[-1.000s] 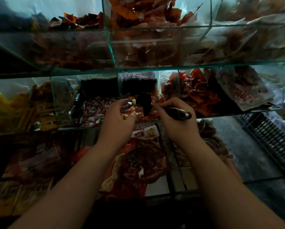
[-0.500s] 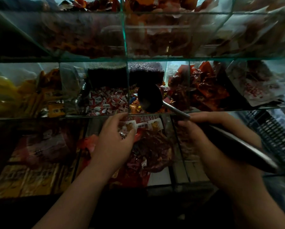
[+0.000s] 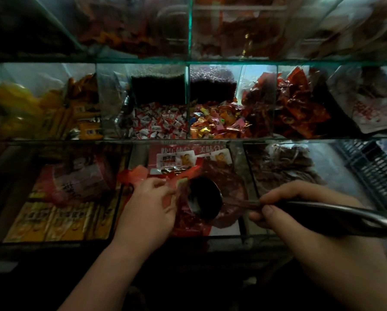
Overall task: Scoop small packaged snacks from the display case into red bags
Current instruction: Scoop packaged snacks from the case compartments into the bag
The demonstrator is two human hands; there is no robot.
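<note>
My left hand (image 3: 149, 205) grips the rim of a red plastic bag (image 3: 183, 176) and holds its mouth up in front of the lower shelf. My right hand (image 3: 300, 212) holds the dark handle of a metal ladle (image 3: 205, 198), whose bowl sits inside the bag's opening. What lies in the ladle's bowl is too dark to tell. Small wrapped snacks fill the middle shelf of the glass display case (image 3: 189, 140): red-and-white ones (image 3: 161, 124) and orange, multicoloured ones (image 3: 217, 122) in neighbouring compartments.
Glass dividers split each shelf into compartments. Red packets (image 3: 298, 106) fill the bin to the right, yellow packs (image 3: 60, 221) lie at the lower left, dried brown snacks (image 3: 284, 164) at the lower right. A dark plastic crate (image 3: 374, 171) stands at the far right.
The ladle has come down from the middle-shelf candy compartment into the mouth of the red bag. My left hand dropped lower and now holds the bag open.
</note>
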